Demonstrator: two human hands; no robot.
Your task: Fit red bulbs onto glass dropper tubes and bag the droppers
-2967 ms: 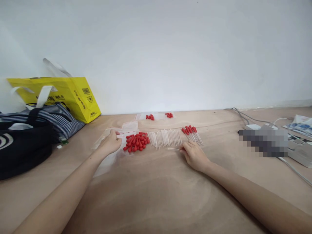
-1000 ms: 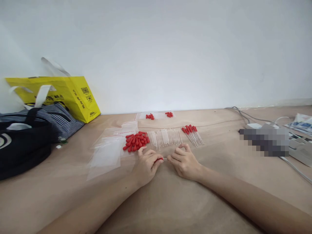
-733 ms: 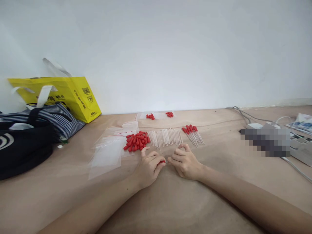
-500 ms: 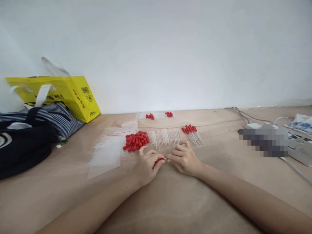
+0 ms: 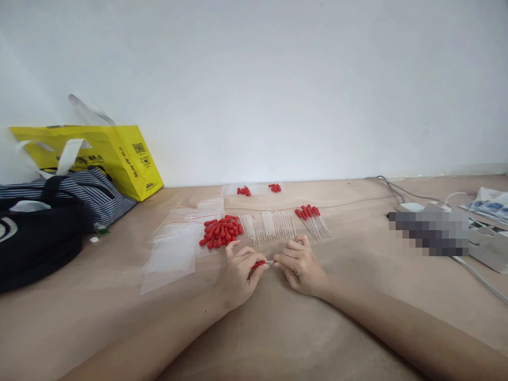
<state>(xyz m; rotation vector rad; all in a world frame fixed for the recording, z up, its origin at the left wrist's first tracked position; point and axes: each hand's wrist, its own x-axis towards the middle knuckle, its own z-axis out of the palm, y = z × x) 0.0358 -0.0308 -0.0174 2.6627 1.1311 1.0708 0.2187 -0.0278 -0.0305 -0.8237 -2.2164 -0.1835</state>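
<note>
My left hand (image 5: pixel 243 271) pinches a red rubber dropper bulb (image 5: pixel 259 264) between thumb and fingers. Out of the bulb's right end runs a thin clear dropper tube (image 5: pixel 270 262), its other part gripped in the closed fingers of my right hand (image 5: pixel 300 264). Whether the tube sits inside the bulb I cannot tell. Just beyond my left hand lies a heap of red bulbs (image 5: pixel 220 230). Bare clear tubes (image 5: pixel 272 224) lie in a row beyond both hands. To their right are several droppers (image 5: pixel 313 221) with red bulbs on their tubes.
Clear zip bags (image 5: pixel 170 262) lie flat at the left. Near the wall is another bag (image 5: pixel 260 189) with red bulbs. A yellow bag (image 5: pixel 138 164), a striped bag (image 5: pixel 99 196) and a black bag (image 5: pixel 37 243) stand far left. Cables (image 5: pixel 391 185) and a blurred patch (image 5: pixel 431 233) are at the right.
My right hand has shifted slightly right, and a little more of the tube shows between the hands. My left hand keeps its pinch on the bulb.
</note>
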